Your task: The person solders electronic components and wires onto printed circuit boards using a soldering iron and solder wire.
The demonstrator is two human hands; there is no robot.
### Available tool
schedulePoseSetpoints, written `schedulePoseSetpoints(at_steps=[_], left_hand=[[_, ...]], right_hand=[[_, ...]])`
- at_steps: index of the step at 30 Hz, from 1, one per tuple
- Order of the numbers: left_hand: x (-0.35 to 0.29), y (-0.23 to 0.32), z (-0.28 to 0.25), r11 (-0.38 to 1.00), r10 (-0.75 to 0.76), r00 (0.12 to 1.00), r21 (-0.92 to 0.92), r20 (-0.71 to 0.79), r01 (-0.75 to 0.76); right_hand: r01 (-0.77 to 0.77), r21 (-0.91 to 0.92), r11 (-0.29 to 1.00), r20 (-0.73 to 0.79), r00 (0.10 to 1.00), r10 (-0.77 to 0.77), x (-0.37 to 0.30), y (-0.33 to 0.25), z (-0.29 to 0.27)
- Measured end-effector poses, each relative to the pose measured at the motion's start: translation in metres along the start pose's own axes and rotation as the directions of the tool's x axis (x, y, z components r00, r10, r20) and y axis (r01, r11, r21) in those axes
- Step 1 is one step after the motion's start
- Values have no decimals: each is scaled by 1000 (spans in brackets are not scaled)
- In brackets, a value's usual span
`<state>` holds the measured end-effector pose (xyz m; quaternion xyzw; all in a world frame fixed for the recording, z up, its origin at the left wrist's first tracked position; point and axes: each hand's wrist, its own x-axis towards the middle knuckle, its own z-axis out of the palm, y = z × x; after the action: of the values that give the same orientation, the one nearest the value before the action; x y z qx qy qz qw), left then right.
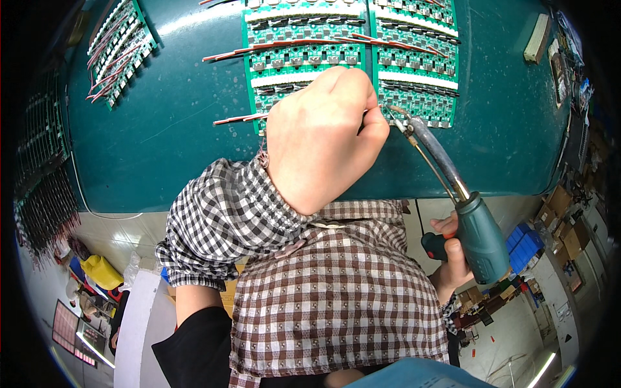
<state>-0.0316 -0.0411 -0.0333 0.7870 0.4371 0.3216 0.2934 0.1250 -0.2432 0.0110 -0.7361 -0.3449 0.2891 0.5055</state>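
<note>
My left hand is closed, its fingertips pinched together over the lower edge of the green circuit boards. Whatever they pinch is hidden behind the hand. Red wires poke out from under it on the left. In my right hand is a green soldering gun, gripped by its handle. Its bent metal tube and thin feed pipe reach up and left, so the tip meets the lower row of the right circuit board panel, just beside my left fingertips. The left circuit board panel lies partly under my left hand.
Another wired circuit board panel lies at the far left of the green table. More boards with dangling wires hang at the left rim. A pale block sits at the far right, near clutter. Blue bins stand beyond the soldering gun.
</note>
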Motion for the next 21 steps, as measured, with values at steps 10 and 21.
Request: schedulePoseSetpoints(at_steps=[10,21], left_hand=[[-6,7,-10,999,-40,994,-20,100,42],[-34,-8,-43,974,-222,953,3,206,226]], right_hand=[[203,235,951,-335,935,-117,40,0,-38],[332,-128,934,-768,563,-305,182,36,-107]])
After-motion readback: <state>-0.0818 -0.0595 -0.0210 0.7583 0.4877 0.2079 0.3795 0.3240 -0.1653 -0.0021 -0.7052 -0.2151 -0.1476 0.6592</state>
